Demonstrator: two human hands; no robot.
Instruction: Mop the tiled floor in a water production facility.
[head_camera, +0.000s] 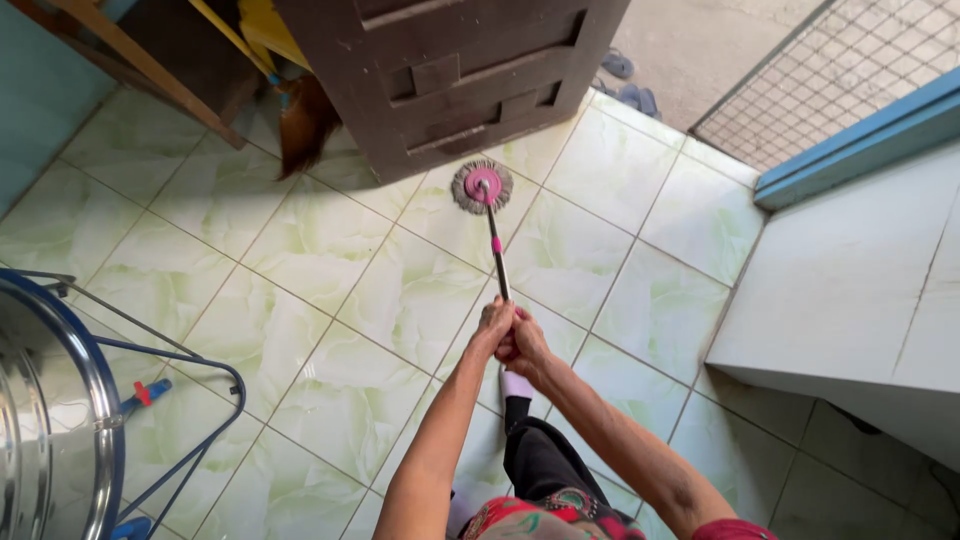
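I hold a spin mop by its thin pole (496, 255). My left hand (490, 325) and my right hand (524, 343) are both wrapped around the pole's near end, side by side. The round mop head (482, 186), pink in the middle with a grey fringe, rests on the pale green tiled floor (330, 300) just in front of a dark brown wooden door (450, 70). My foot in a white sock (514, 385) stands below my hands.
A shiny metal drum on a blue wire frame (60, 420) stands at the left. A brown broom (300, 125) and wooden slats lean at top left. A white raised ledge (850, 290) fills the right. Sandals (630, 85) lie outside by a wire mesh panel (830, 70).
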